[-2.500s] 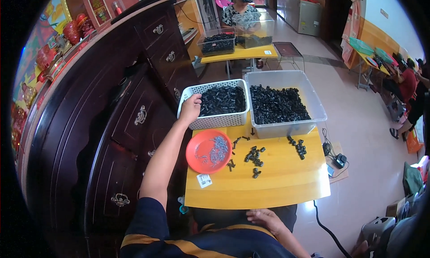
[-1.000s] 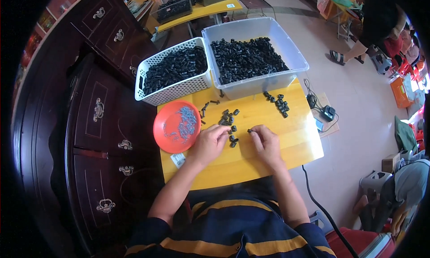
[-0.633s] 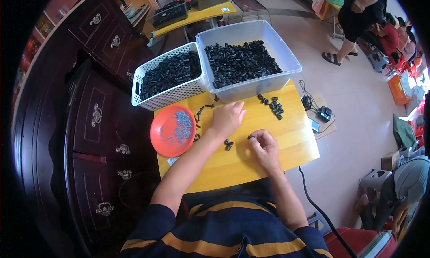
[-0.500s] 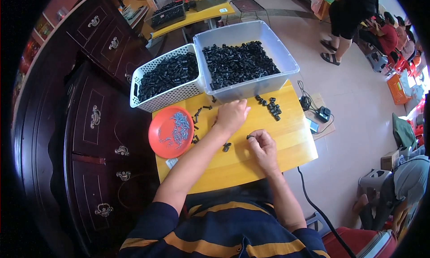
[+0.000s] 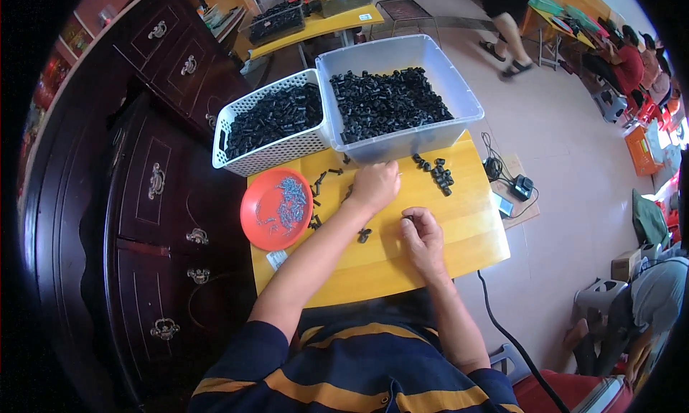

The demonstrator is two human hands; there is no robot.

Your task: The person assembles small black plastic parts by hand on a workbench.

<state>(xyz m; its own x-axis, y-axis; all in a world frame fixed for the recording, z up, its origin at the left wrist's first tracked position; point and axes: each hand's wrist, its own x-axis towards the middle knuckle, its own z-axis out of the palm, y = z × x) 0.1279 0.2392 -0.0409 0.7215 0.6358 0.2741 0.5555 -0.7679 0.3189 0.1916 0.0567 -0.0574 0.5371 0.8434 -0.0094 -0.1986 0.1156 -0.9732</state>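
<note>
The small black part [image 5: 408, 218] sits on the yellow counter [image 5: 459, 226], right at the fingertips of your right hand [image 5: 423, 241]. Your grip there is narrow, thumb and forefinger closed down around it, though the view is too small to tell whether the part is pinched or only touched. It looks like a short moulded plastic piece: light, stiff, and smooth enough to skid on the counter, so take it across its short sides with the fingertips rather than pressing from above.

Your left hand [image 5: 373, 185] rests farther up the counter, knuckles up and fingers curled under; you cannot tell from here whether it holds anything. Another black part [image 5: 364, 234] lies loose between your two hands, apart from both. More loose parts [image 5: 321, 180] are scattered just left of the left hand, and a small cluster [image 5: 439, 172] lies to its right, near the front of the bin.

The orange dish [image 5: 267, 226] with small grey metal bits [image 5: 291, 201] sits at the counter's left edge. Behind it stands a white basket [image 5: 240, 162] full of black parts, touching a grey bin [image 5: 402, 144] that is also filled. A dark wooden cabinet [image 5: 143, 198] stands to your left.
</note>
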